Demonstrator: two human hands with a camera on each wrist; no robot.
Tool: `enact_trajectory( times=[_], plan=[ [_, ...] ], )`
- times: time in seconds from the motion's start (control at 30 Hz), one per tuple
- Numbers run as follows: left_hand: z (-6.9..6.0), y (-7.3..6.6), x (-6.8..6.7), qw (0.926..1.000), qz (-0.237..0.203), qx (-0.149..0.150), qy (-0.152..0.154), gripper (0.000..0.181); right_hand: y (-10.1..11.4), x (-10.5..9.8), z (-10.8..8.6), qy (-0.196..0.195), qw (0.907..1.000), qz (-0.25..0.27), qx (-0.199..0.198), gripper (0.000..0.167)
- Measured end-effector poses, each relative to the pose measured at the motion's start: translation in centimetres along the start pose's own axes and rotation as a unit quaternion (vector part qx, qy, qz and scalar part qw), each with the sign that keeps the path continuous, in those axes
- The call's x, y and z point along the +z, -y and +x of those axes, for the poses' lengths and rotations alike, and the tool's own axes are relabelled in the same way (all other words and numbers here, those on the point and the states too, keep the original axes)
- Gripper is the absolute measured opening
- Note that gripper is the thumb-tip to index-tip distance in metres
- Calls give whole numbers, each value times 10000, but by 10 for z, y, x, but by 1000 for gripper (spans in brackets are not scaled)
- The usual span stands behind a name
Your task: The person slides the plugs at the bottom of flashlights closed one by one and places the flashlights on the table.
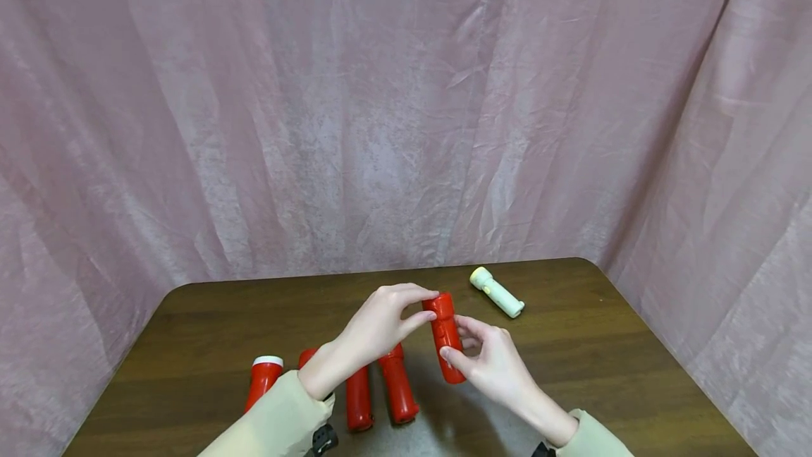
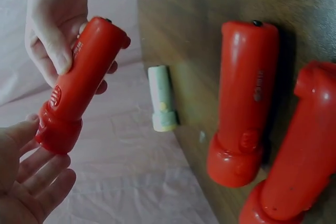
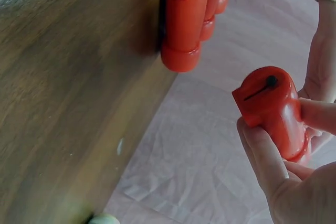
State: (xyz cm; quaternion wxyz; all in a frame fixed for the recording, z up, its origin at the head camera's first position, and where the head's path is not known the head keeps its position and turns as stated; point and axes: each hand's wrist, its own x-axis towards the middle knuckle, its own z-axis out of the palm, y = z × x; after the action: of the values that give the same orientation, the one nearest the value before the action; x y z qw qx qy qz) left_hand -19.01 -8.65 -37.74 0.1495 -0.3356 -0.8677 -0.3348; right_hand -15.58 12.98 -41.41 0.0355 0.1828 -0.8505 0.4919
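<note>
A red flashlight (image 1: 447,336) is held up off the table between both hands, its wide head uppermost. My right hand (image 1: 497,367) grips the body near the tail end, thumb on one side and fingers on the other. At the head end, my left hand (image 1: 379,317) pinches the rim with thumb and fingers. In the right wrist view the tail of the held flashlight (image 3: 270,90) shows a black cord stub. Below the left hand lie more red flashlights, one (image 1: 400,390) beside another (image 1: 359,400); the left forearm partly hides the row.
A pale green flashlight (image 1: 497,293) lies near the back of the brown wooden table (image 1: 590,344). At the left, a red flashlight with a white rim (image 1: 263,379) is partly covered by the sleeve. Pink curtains (image 1: 380,125) hang behind the table and along its right side.
</note>
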Motion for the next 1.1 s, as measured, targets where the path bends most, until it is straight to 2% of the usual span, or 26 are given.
enact_trajectory(
  times=[0.23, 0.47, 0.63, 0.8, 1.1],
  plan=[
    [5, 9, 7, 9990, 115, -129, 422, 37, -7, -2, 3, 236, 9995, -47, 213, 51],
    [14, 21, 16, 9951, 258, -259, 919, 32, -13, -1, 10, 535, 9976, -120, 431, 43],
    [19, 31, 23, 9895, 228, -542, 1321, 30, -18, 1, 14, 704, 9950, -356, 612, 45],
    [18, 38, 30, 9816, 135, -783, 1734, 32, -23, 5, 18, 911, 9911, -665, 713, 40],
    [15, 48, 41, 9757, 316, -686, 2058, 32, -33, 13, 20, 1104, 9867, -950, 721, 33]
  ],
)
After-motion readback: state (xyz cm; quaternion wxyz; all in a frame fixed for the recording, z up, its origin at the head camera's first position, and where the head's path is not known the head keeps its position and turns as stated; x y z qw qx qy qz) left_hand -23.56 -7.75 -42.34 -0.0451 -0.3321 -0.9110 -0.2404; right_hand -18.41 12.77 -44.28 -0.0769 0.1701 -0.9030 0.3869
